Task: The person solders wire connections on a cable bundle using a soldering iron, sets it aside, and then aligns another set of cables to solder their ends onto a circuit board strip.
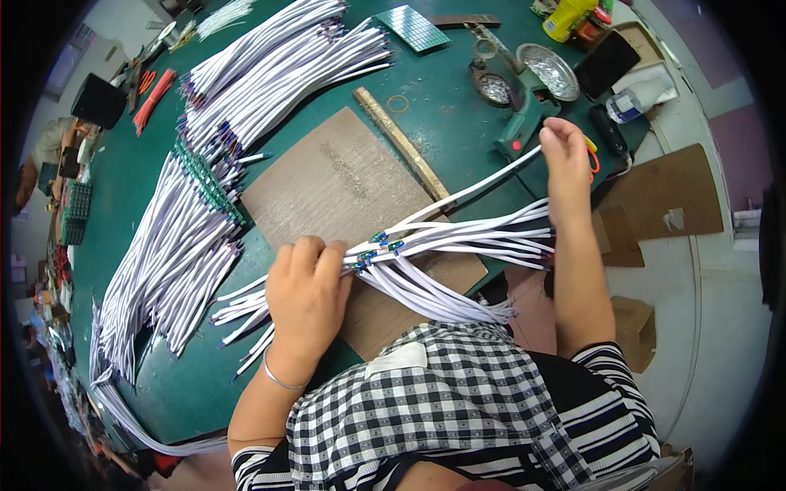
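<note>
My left hand (306, 288) is closed around a bundle of white cables (458, 237) lying across a brown wooden board (327, 176). Small green circuit boards (379, 238) with blue wire ends sit among the cables just right of that hand. My right hand (566, 168) is raised at the right, its thumb and fingers pinching the end of one white cable (483, 182) drawn out away from the bundle. Other cable ends fan out below it toward the board's right edge. A green soldering gun (521, 123) lies just beyond my right hand.
Large piles of white cables (286, 74) cover the green table's far left, with a green circuit board strip (205, 182) across one. A metal bar (401, 147) borders the board. Farther right are a metal dish (548, 69), a black phone (607, 64), a bottle (639, 100) and orange-handled cutters (593, 159).
</note>
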